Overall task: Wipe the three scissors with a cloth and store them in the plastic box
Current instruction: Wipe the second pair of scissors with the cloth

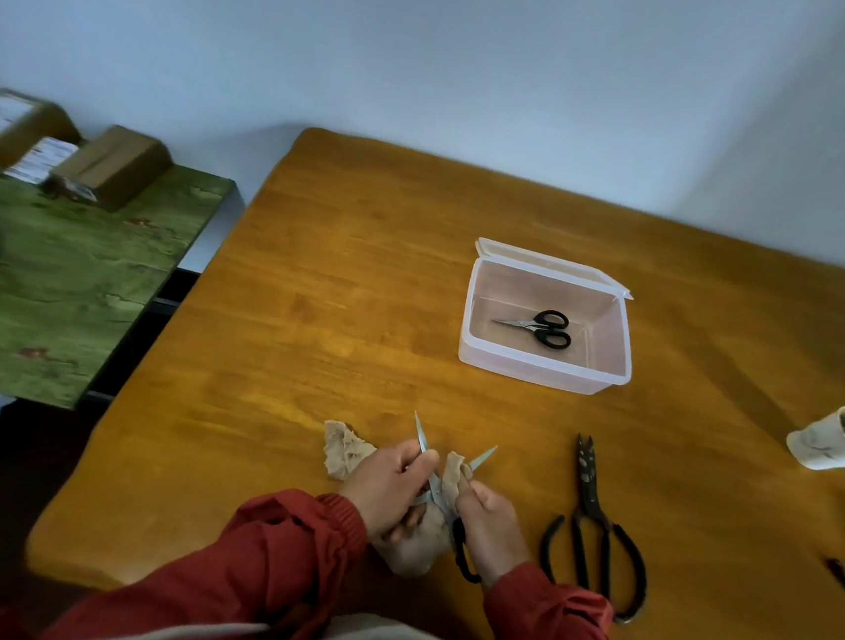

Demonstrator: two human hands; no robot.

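Scissors [421,433] were clasped at the handle by the right grip [488,522], one blade pinched with the cloth [343,454] by the left grip [383,491]; the plastic box [541,375] was seen at one o'clock.

two hands, fingers curled, side by side.
left hand [386,486] pinches cloth [345,454]; right hand [485,527] grips scissors [482,456].

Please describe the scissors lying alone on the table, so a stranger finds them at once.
On the wooden table, look right of the right hand. The big scissors lie there, tips pointing away. Only they are all dark metal, with wide loop handles; the boxed pair and the held pair have bright blades.
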